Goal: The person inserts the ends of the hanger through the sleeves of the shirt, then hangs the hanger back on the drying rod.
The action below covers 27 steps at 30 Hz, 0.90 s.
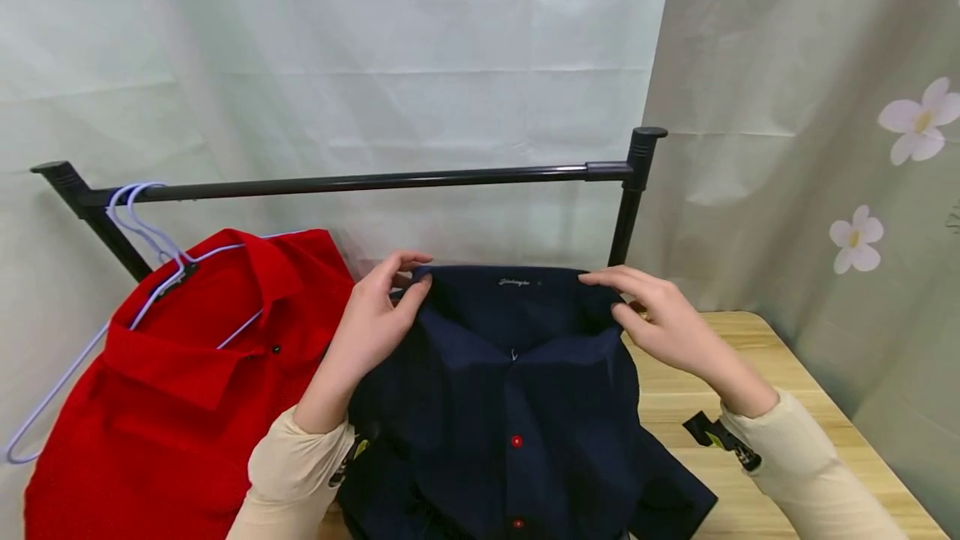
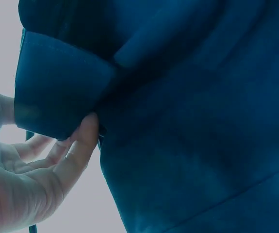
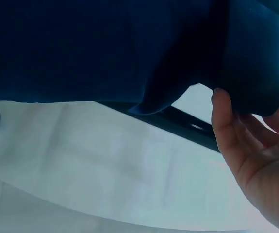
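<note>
A navy shirt (image 1: 480, 423) with red buttons is held up by its collar in the head view, the label inside the collar facing me. My left hand (image 1: 378, 315) pinches the collar's left end between thumb and fingers. At the other end my right hand (image 1: 663, 323) pinches the collar the same way. The left wrist view shows the folded collar (image 2: 57, 87) with the left hand (image 2: 37, 179) at its edge. In the right wrist view the right hand (image 3: 255, 150) grips the collar's corner; part of its fingers is hidden behind the cloth.
A black garment rack (image 1: 390, 182) stands behind the shirt. On its left end hangs a red shirt (image 1: 172, 407) on a lilac hanger (image 1: 153, 298), beside a second hook. A wooden table (image 1: 757, 390) lies below, and a flowered curtain (image 1: 787, 148) is at the right.
</note>
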Tool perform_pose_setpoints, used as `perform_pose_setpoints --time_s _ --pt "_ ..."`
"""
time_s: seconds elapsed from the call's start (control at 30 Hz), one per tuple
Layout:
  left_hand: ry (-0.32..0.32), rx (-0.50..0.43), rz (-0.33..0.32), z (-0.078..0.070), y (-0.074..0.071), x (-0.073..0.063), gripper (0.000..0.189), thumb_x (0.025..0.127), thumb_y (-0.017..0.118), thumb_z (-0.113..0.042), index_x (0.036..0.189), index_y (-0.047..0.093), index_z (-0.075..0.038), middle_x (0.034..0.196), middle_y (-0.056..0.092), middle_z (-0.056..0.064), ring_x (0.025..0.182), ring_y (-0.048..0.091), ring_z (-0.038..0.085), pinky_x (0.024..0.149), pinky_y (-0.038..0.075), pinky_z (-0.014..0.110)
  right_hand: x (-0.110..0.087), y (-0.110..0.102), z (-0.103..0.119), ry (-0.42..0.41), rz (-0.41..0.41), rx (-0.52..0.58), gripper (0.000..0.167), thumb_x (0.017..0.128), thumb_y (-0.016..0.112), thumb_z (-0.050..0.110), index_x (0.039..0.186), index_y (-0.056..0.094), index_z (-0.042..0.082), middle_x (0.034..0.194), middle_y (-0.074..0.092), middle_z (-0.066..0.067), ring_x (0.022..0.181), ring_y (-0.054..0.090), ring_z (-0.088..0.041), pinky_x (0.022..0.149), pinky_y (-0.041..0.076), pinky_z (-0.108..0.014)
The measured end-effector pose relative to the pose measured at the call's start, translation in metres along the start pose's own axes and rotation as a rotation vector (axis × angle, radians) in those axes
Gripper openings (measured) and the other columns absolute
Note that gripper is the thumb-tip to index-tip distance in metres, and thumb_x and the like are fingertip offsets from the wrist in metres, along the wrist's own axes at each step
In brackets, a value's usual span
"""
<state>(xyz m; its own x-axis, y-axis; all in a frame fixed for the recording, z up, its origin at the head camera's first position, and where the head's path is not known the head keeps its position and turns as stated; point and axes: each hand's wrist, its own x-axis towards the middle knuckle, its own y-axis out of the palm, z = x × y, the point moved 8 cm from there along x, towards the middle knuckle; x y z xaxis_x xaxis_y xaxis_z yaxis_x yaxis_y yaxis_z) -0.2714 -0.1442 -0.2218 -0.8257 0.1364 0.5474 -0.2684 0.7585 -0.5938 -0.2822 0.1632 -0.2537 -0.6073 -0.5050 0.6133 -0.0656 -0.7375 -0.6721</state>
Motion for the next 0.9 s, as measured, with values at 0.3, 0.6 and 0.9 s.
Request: perform_pose_setpoints --time_s 0.3,0.6,0.9 --pt "0.037 -0.014 -0.081 -0.012 -0.011 0.013 0.02 0.1 0.062 -0.017 0.118 0.066 -0.011 0.111 0.066 0.005 0.089 0.057 0.021 0.076 0.049 0.035 0.014 -0.01 0.011 -0.004 -0.105 -0.03 0.054 0.091 0.051 -0.009 0.14 0.06 0.012 0.14 0.058 -0.008 0.102 0.058 -0.018 0.069 0.051 -0.029" --pt "0.036 -0.019 -0.063 -0.009 0.004 0.009 0.019 0.094 0.07 -0.014 0.112 0.07 -0.009 0.111 0.065 0.008 0.097 0.059 0.025 0.085 0.047 0.041 0.013 -0.005 0.014 0.02 -0.104 0.029 0.058 0.091 0.053 -0.008 0.145 0.055 0.014 0.147 0.051 -0.002 0.109 0.053 -0.017 0.071 0.047 -0.03" --pt "0.016 -0.008 -0.073 -0.008 0.009 0.007 0.015 0.093 0.07 -0.009 0.107 0.073 -0.007 0.103 0.064 0.008 0.093 0.06 0.026 0.079 0.046 0.04 0.013 -0.008 0.02 -0.028 -0.124 0.024 0.059 0.088 0.053 -0.01 0.143 0.058 0.011 0.145 0.052 -0.002 0.115 0.051 -0.017 0.075 0.045 -0.025"
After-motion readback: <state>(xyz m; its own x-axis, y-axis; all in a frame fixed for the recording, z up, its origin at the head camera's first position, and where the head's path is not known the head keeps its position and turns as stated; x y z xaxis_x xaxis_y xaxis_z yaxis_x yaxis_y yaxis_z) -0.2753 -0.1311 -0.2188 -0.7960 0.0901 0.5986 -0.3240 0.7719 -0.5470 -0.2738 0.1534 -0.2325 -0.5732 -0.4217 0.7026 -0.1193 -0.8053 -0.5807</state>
